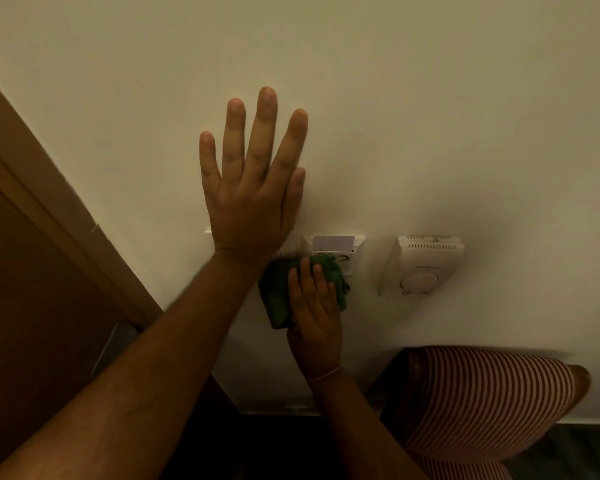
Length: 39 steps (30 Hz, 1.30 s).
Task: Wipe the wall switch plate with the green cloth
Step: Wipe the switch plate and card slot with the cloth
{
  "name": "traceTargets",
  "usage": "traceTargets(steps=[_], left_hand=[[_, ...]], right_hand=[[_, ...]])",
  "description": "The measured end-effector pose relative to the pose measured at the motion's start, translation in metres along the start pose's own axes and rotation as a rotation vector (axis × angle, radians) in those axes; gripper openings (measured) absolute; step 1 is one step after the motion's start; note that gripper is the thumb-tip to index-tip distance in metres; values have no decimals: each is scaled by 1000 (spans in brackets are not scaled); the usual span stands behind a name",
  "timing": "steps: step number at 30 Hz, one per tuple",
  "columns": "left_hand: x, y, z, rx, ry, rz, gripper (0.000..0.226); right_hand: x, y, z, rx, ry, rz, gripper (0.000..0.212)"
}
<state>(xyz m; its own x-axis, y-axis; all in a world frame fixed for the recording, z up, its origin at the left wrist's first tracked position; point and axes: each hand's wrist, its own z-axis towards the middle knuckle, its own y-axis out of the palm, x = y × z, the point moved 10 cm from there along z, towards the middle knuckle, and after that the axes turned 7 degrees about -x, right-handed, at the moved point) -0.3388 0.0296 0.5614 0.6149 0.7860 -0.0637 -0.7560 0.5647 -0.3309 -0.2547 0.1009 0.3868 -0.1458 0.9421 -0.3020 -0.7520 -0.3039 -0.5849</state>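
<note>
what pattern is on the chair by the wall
Thin red and white stripes on the chair, seen in the head view.

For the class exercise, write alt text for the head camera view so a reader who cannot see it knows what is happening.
A right hand presses a green cloth against a white wall switch plate, while the left hand rests flat, fingers spread, on the cream wall above. A white thermostat is mounted to the right, a wooden door frame stands at left, and a striped chair back sits below.
</note>
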Motion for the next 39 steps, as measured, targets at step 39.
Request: traceTargets(steps=[39], left_hand=[[-1, 7, 2, 7, 3, 7, 63]], right_hand=[[-4, -15, 7, 175, 203, 187, 68]])
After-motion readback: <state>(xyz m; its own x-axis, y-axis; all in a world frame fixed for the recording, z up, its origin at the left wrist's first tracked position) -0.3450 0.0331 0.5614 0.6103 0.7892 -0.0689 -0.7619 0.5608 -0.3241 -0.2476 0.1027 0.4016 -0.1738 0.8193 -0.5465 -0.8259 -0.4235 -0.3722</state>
